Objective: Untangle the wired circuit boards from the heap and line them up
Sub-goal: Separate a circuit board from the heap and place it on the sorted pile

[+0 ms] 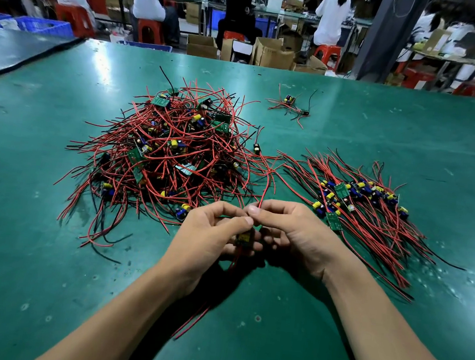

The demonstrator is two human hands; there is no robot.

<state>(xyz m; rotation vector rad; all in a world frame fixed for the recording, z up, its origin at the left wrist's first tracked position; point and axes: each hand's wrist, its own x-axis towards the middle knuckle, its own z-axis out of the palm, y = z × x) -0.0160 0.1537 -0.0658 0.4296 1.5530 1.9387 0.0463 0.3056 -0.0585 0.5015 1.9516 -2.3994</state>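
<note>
Two hands meet at the near middle of the green worktop (44, 277), just in front of the heap (169, 149). The left hand (210, 235) has its fingers (221, 207) curled around one small circuit board (244, 237), which shows only partly between the palms. Its red and black tail wires (192, 321) hang below the wrist toward the near edge. The right hand (297, 239) pinches a red wire (268, 184) between thumb and forefinger, and this wire runs up and away to the right edge of the heap. I judge that one hand keeps the board steady so that the other can follow a single wire and pull it free without dragging more boards along.

The heap lies to the far left of the hands. It is a thick knot of red and black wires with many green boards in it, so most of the work is not yet done. On the right lies the sorted row (359, 204), with the boards side by side in a band and their wires fanned out in the same direction. This place is close to the right hand, which makes the way for laying down short. Farther away, a small cluster (291, 105) of a few boards sits apart from both; why it is there I cannot tell. The risk now is that the pinched wire loops around others in the heap.
</note>
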